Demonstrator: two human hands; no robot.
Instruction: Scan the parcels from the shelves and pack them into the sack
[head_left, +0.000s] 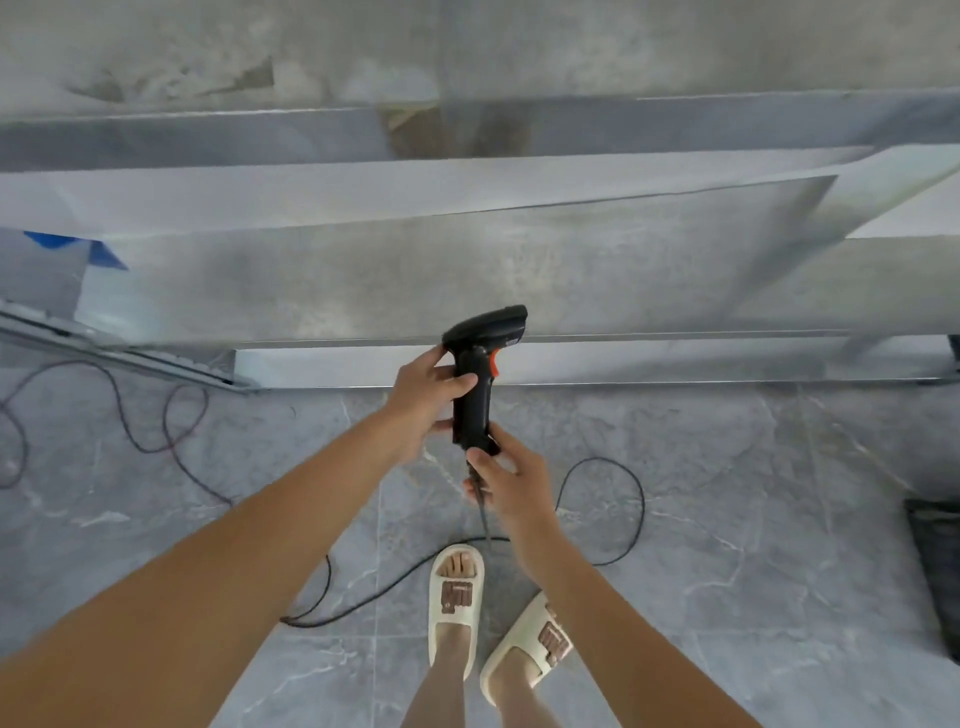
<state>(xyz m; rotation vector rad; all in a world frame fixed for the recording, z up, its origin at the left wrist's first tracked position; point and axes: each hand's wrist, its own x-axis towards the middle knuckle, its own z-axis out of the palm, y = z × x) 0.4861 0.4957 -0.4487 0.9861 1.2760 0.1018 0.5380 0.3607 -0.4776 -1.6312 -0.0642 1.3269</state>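
Your left hand wraps the grip of the black handheld barcode scanner with the orange trigger; your right hand pinches its base where the black cable leaves. That cable loops on the floor beside your feet, so a step could snag it. No parcels or sack are clearly visible.

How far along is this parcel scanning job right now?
Nothing looks scanned or packed yet: no parcel is clearly visible on the grey metal shelves. In hand: the left hand grips the black handheld barcode scanner, while the right hand holds its base, by the cable. Scanning and packing all remain.
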